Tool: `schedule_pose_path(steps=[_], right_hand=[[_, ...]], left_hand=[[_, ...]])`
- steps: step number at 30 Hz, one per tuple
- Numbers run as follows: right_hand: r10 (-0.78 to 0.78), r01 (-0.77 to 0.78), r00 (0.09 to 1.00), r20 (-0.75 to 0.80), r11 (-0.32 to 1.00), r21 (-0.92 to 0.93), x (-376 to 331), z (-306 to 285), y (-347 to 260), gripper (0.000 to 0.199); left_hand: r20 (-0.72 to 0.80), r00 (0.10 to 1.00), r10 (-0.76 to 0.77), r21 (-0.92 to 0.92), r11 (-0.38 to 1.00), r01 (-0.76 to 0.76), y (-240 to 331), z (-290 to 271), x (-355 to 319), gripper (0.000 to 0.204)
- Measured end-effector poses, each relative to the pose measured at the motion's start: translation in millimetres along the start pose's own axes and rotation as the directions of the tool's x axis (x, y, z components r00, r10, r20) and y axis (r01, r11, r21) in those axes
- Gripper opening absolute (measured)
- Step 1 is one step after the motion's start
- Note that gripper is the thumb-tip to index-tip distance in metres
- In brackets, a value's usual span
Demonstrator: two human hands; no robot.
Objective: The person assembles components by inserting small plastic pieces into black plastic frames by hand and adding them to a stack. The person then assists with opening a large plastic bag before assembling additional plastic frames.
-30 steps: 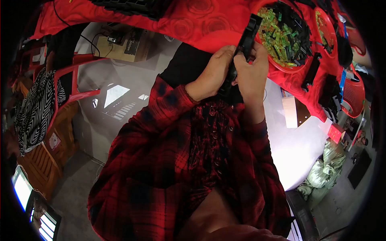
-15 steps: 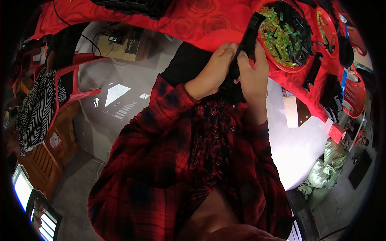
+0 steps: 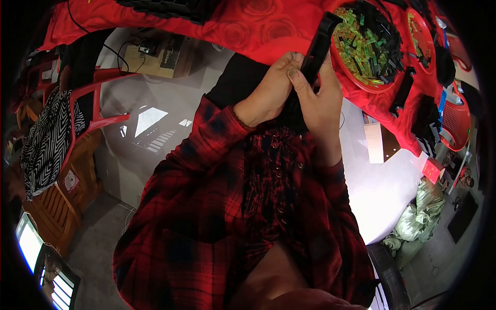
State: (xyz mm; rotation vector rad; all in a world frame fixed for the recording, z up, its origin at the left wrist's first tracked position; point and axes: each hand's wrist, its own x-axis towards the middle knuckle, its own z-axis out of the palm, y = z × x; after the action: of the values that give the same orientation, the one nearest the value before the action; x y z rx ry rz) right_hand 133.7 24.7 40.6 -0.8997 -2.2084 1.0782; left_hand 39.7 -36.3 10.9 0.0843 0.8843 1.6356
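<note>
While both sleeves came up in red plaid, left hand (image 3: 266, 95) and right hand (image 3: 320, 101) had fingers closed around one long black part (image 3: 316, 51), held just at the counter (image 3: 232, 31) edge. Beyond: two red round trays (image 3: 361, 85) of green and black pieces on the red cloth. Room: grey floor, one red chair (image 3: 95, 98) at left.

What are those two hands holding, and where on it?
Both the left hand and the right hand grip a long black plastic bar at its lower end; its upper end sticks out free.
</note>
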Motion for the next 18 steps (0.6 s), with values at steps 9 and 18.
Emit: schedule_pose_path(steps=[9,18], right_hand=[[0.005,0.002,0.999,-0.045,0.987,0.164,-2,6,-1,0.054],[0.348,-0.323,0.935,-0.074,0.918,0.229,2,6,-8,0.043]], left_hand=[[0.04,0.996,-0.086,-0.034,0.996,0.087,0,-7,0,0.025],[0.023,0.99,-0.136,-0.203,0.97,0.138,-3,-2,-5,0.032]])
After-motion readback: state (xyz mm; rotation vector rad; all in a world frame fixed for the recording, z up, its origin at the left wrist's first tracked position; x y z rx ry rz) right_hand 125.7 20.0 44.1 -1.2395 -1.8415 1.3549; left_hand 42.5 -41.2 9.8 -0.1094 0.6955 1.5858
